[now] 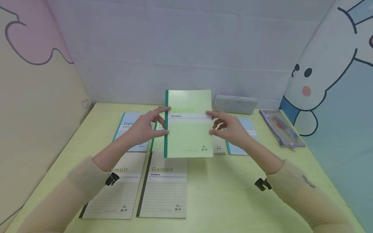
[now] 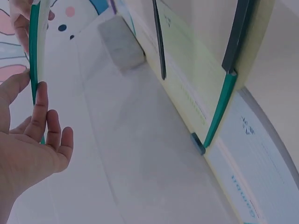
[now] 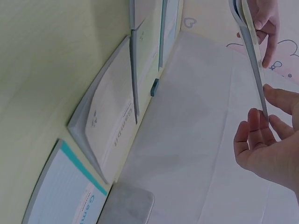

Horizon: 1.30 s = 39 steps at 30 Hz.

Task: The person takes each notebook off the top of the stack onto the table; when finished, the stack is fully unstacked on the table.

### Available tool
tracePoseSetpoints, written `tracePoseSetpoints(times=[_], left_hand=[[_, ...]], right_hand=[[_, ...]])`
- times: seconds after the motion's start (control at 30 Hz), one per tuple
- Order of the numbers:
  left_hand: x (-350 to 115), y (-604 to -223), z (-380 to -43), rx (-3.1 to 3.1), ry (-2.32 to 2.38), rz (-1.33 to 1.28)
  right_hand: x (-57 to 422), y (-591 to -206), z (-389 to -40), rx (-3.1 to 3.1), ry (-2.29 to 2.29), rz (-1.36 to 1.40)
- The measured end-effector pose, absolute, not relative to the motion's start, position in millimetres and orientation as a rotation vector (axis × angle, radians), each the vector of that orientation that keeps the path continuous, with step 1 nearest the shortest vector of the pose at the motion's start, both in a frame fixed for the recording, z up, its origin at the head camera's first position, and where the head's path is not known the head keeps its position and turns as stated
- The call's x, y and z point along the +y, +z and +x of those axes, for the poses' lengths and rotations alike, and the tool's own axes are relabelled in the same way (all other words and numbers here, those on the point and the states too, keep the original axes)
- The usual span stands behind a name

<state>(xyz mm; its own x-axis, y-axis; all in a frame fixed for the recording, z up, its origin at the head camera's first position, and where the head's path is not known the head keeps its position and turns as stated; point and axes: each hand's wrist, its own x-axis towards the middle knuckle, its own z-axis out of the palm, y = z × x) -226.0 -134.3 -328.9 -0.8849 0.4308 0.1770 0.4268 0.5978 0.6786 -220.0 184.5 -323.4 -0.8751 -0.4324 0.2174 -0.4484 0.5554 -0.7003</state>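
A green notebook (image 1: 189, 139) with a dark green spine is held up off the table, its cover facing the head camera. My left hand (image 1: 147, 127) pinches its spine edge between thumb and fingers. On the opposite edge, my right hand (image 1: 228, 127) pinches it the same way. The left wrist view shows the notebook edge-on, with the left hand (image 2: 35, 135) gripping the spine. From the right wrist, the right hand (image 3: 271, 135) appears with its thumb and fingers on the thin page edge. Behind the raised notebook, another green notebook (image 1: 157, 142) lies partly hidden.
Two grey-white notebooks with black spines, one at front left (image 1: 113, 191) and one nearer the middle (image 1: 164, 191), lie on the table. Blue notebooks lie at left (image 1: 122, 129) and right (image 1: 249, 126). A grey case (image 1: 234, 104) and purple-edged pouch (image 1: 282, 128) stand behind, right.
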Motion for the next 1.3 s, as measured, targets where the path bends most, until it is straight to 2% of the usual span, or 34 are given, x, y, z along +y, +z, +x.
tracePoseSetpoints(times=[0.73,1.07,1.3], left_hand=[[-63,-391,-166,2.608,1.077,0.817],[-44,-426,-156,2.506,0.948,0.778],[-37,-436,-149,2.51,0.839,0.739]], right_hand=[[244,-375,-140,-2.939,1.014,0.767],[253,-411,-127,-3.154,1.03,0.707],[259,-427,-126,-3.207,1.033,0.803]])
